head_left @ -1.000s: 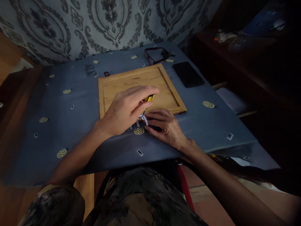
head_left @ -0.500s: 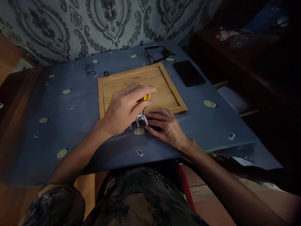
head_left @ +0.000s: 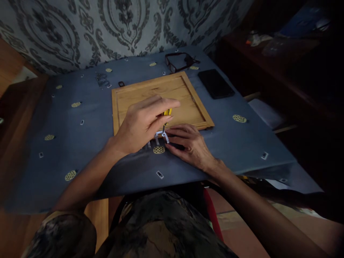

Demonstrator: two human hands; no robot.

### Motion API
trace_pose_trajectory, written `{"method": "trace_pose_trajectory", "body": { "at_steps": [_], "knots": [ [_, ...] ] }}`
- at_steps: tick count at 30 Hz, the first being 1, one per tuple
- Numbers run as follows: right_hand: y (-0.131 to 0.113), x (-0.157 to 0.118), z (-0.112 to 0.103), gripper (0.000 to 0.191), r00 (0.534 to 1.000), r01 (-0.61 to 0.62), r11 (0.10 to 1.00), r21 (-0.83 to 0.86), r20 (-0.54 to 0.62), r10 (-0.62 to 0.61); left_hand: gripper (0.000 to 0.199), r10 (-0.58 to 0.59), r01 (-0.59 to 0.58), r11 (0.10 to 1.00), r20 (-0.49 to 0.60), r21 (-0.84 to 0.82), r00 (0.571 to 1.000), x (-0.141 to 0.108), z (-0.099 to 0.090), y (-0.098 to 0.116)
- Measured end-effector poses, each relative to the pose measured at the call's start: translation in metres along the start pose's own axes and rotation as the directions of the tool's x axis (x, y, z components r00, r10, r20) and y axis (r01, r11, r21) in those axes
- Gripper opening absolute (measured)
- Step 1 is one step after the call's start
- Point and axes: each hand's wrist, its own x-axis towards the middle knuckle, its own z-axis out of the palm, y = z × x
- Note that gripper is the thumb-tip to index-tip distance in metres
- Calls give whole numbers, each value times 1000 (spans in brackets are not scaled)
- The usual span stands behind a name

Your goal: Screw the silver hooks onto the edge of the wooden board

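Observation:
My left hand [head_left: 142, 123] is closed around the yellow handle of a screwdriver [head_left: 168, 112], held nearly upright. The screwdriver's tip meets the right end of a silver metal hook rack [head_left: 160, 133] at the near edge of a framed wooden board [head_left: 156, 87]. Several hooks point toward me; my left hand covers the rack's left part. My right hand [head_left: 192, 145] lies at the rack's right end, fingers stretched out and thumb apart. Its fingertips are by the last hook and the board's edge; whether they press on it is hard to see.
A blue patterned cloth [head_left: 94, 154] covers the table. Eyeglasses [head_left: 173, 68] and a black phone [head_left: 216, 84] lie beyond and right of the board. A small black piece [head_left: 121, 84] and a clear plastic bag-like item [head_left: 102, 80] lie at the back left.
My left hand and the screwdriver handle have shifted very slightly. The board, the rack and my right hand stay in place.

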Motion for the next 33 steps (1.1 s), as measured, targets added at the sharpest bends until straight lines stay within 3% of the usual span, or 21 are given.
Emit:
{"method": "trace_pose_trajectory", "body": {
  "at_steps": [6,18,23,27,33],
  "knots": [
    [0,-1,1,14,1000,10,1000,-7,-19,-10,20,-14,17,1000,-128,21,992,5,-18,10],
    [-2,0,-3,16,999,-46,999,23,23,45,26,-156,157,987,-52,21,986,-13,-21,-3],
    [-2,0,-2,14,999,-38,999,11,11,38,23,-150,153,986,-45,59,988,-18,-21,-7],
    [-2,0,-1,12,1000,-9,1000,3,-19,9,23,-72,75,996,-75,39,995,-18,-19,-9],
    [-2,1,-1,11,1000,8,1000,-11,-24,-8,24,-126,129,990,-66,48,990,-19,-17,-6]
  ]
}}
